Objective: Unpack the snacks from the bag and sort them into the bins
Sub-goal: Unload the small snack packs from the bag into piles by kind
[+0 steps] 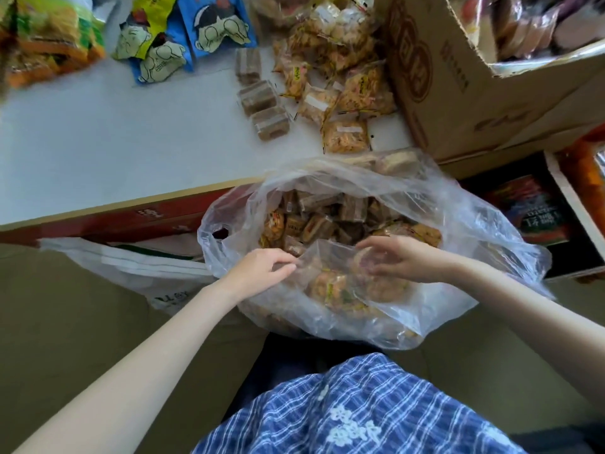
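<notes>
While the bag mouth gapes: snacks [314, 221] piled inside clear bag [451, 224], near the table [98, 142] edge.
Left hand [265, 267]: grip pinching the bag's near rim.
Right hand [389, 260]: grip curled on a packet, through film or not, can't tell.
Tip: hold rim low, lift one packet clear.

Both my bare forearms are reaching forward from the near edge, converging toward centre. My left hand [266, 267] is lying palm down, fingers pinching together at the tips. My right hand [393, 258] is curling loosely, fingers bent, thumb and forefinger arching toward the left.
</notes>
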